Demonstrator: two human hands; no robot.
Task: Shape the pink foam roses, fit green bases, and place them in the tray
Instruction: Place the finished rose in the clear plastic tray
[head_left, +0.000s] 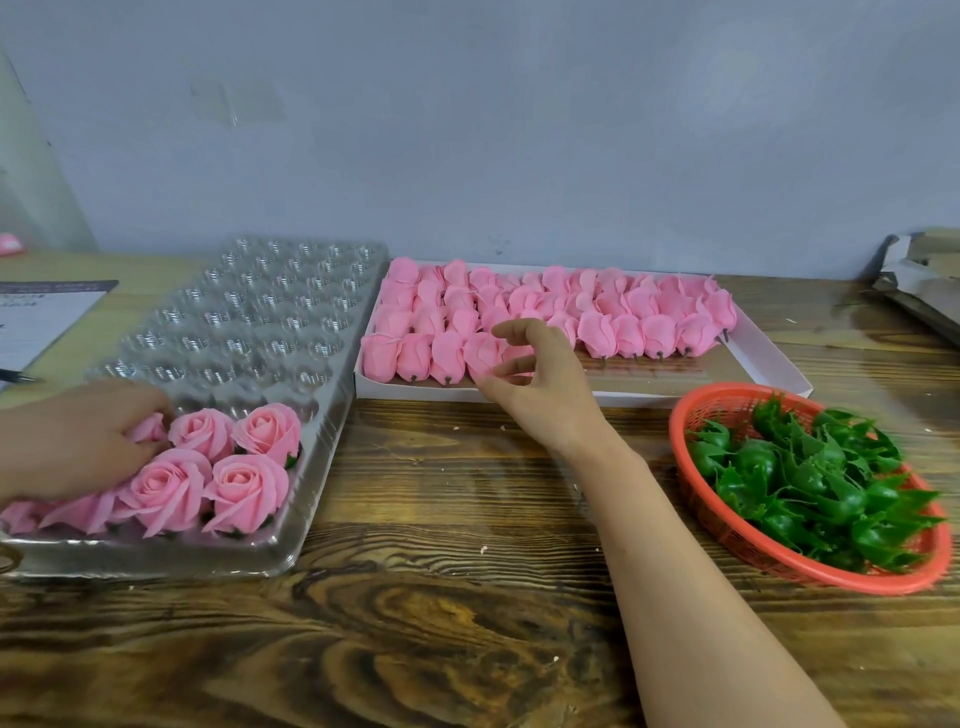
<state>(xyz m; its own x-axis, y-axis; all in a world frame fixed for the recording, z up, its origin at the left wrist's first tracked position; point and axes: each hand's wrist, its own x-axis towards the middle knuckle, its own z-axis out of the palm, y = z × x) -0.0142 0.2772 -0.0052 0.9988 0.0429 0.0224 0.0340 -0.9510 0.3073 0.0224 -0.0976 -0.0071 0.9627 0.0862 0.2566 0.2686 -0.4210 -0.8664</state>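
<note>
A clear plastic tray (270, 306) with round cups lies on the left; several finished pink roses (249, 488) sit in its near rows. My left hand (78, 441) rests among them, its fingers curled round a small pink rose (150, 428) in a cup. A white box (753, 358) in the middle holds rows of unshaped pink rose buds (571, 312). My right hand (535, 379) hovers over the box's front row, fingers spread and thumb apart, holding nothing, right beside a bud (480, 353). An orange basket (727, 402) at the right holds several green bases (810, 478).
Everything stands on a dark wooden table (441, 597) against a grey wall. Papers and a pen (31, 322) lie at the far left. Folded cardboard (919, 280) sits at the far right edge.
</note>
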